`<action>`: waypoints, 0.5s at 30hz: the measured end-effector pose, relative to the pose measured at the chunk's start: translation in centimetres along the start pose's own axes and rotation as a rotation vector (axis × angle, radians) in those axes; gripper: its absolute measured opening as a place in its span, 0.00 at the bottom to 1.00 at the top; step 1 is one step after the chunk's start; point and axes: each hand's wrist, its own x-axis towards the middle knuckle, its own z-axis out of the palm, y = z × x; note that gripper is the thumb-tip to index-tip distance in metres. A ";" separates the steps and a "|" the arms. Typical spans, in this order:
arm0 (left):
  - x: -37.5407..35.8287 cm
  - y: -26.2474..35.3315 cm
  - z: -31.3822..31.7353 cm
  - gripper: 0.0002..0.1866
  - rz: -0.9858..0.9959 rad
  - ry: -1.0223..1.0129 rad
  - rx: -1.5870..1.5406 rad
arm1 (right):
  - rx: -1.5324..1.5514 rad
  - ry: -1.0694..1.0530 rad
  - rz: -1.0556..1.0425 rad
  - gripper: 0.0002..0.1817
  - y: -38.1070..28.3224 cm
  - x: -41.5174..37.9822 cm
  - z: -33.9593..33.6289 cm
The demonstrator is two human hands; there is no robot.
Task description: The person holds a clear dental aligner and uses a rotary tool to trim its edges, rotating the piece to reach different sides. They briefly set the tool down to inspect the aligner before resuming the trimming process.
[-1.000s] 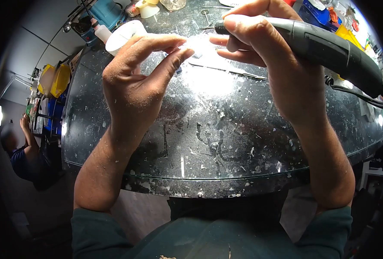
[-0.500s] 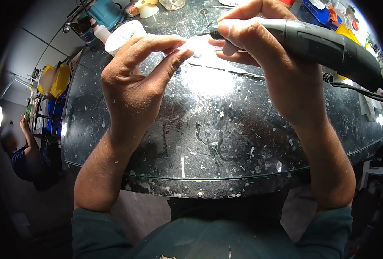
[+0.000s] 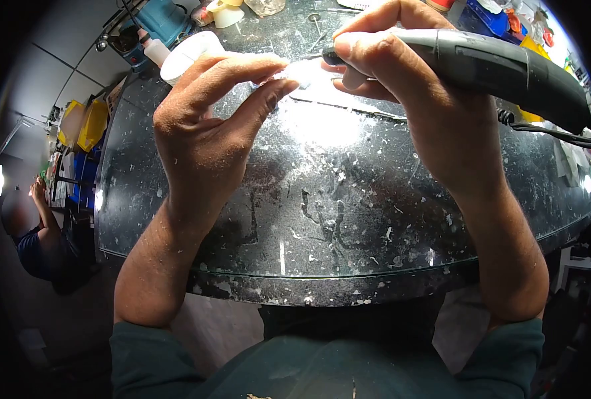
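Observation:
My left hand point(image 3: 205, 130) is raised over the dark, speckled tabletop point(image 3: 322, 226), its thumb and forefinger pinched together. What lies between those fingertips is washed out by bright light and too small to name. My right hand point(image 3: 435, 100) grips a thick black rotary handpiece point(image 3: 502, 63) with a cord at its rear. The handpiece's front end points left toward my left fingertips, with a gap between them. Pale dust coats my left hand and wrist. Beneath the hands lies a thin metal instrument point(image 3: 349, 106), partly hidden by my right hand.
A white round tub point(image 3: 190, 56) and a pink-tipped bottle point(image 3: 154, 50) stand at the back left, beside a blue machine point(image 3: 159, 23). Blue bins point(image 3: 488, 23) sit at the back right. Another person point(image 3: 46, 243) is at the far left, next to yellow bins point(image 3: 92, 125).
The handpiece's front end and my right fingers have shifted slightly left and down. My left hand has tilted a little, keeping its pinch.

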 end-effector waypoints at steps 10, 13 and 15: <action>0.1 0.0 0.0 0.11 0.028 -0.001 -0.014 | -0.015 -0.006 0.001 0.19 -0.4 0.1 0.1; 0.1 -0.1 0.2 0.11 0.004 0.002 -0.032 | -0.020 -0.011 0.000 0.19 -0.6 0.1 0.4; 0.0 -0.1 0.2 0.10 -0.008 0.006 -0.039 | -0.024 -0.016 -0.003 0.19 -0.7 0.8 0.7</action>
